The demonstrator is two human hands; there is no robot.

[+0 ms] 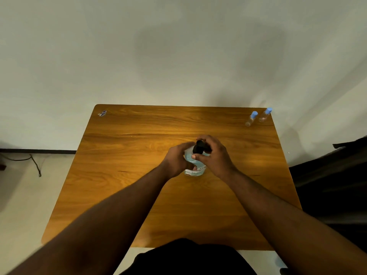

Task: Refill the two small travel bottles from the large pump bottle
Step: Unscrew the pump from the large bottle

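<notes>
The large pump bottle (193, 169), clear with pale blue liquid and a black pump head, stands upright at the middle of the wooden table (139, 175). My left hand (177, 161) wraps around its body from the left. My right hand (213, 155) closes over the black pump head and collar from the right. Two small clear travel bottles with light blue caps stand at the far right corner, one (251, 119) just left of the other (265, 115), both capped and apart from my hands.
A small blue and white sticker or wrapper (102, 113) lies at the table's far left corner. A white wall rises behind the table. A dark cable (35, 163) lies on the floor at left. Dark furniture (337, 175) stands close to the right edge.
</notes>
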